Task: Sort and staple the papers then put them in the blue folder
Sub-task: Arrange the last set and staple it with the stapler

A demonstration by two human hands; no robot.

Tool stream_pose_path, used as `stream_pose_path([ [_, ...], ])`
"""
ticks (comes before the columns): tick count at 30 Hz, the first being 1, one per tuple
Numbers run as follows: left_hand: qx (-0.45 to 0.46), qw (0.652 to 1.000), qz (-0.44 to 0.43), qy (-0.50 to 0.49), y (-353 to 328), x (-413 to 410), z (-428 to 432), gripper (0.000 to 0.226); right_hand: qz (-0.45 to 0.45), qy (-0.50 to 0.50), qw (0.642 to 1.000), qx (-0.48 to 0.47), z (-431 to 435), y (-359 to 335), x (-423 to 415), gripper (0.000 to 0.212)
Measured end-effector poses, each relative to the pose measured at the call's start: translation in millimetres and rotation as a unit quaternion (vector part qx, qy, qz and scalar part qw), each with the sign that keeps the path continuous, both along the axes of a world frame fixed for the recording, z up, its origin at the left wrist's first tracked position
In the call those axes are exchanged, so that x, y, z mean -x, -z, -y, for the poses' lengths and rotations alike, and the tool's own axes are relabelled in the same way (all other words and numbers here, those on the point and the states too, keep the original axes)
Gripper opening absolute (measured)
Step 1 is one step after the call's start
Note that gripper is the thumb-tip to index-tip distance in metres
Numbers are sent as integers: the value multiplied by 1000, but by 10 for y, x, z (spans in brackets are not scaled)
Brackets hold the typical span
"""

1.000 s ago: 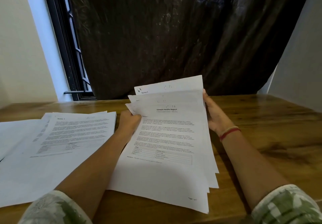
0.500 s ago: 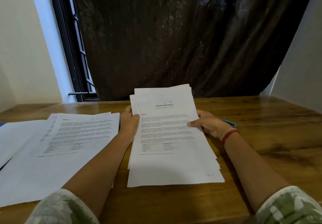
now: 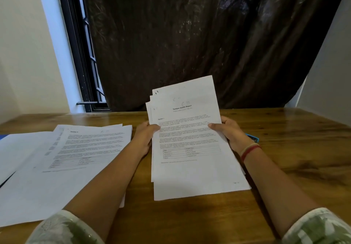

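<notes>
Both hands were on it: the stack of white printed sheets (image 3: 191, 145), top page headed "Sample Health Report", sat dead centre in front of the person. The left hand (image 3: 145, 138) pinched the left long edge, thumb on the face. The right hand (image 3: 228, 132) pinched the right long edge the same way, thumb across the print, fingers hidden behind. The stack's long axis ran away from the person, top edge lifted and leaning a touch right, bottom edge down by the brown varnished wooden table (image 3: 294, 177). Thin, floppy paper, and the upper-left corners were stepped, not flush, so squaring up looked like the step in hand, with stapling not yet done. A small bright-blue object (image 3: 254, 139) peeked out just behind the right wrist. Stapler or not, I couldn't tell, but the right hand was plainly the nearer one. Off to the left lay the spread pile of white printed pages (image 3: 89, 147), flat and overlapping, near the left forearm. No folder clearly showed, only a blue sliver (image 3: 2, 136) at the far left edge
</notes>
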State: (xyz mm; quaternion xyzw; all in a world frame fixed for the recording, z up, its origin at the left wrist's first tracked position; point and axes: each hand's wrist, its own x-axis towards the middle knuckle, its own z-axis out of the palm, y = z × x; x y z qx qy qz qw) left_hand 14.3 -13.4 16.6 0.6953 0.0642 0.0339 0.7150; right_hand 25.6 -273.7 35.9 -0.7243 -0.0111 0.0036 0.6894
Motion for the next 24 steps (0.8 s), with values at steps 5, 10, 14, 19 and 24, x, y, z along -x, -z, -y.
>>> stream_pose_path([
  [5,-39,992,-116,-9,-154,66,72,15,-38,-103,987,119,28,-27,-3,20],
  [10,-41,991,53,-120,-450,200,270,12,93,-57,982,153,-97,-199,135,37],
  [14,-127,906,364,-173,-750,490,373,17,311,70,945,68,-288,-466,362,30],
  [19,-113,863,459,-180,-891,604,446,21,431,80,899,20,-430,-588,584,30],
  [24,-126,900,375,-184,-694,462,395,30,377,69,923,41,-468,-456,518,48],
])
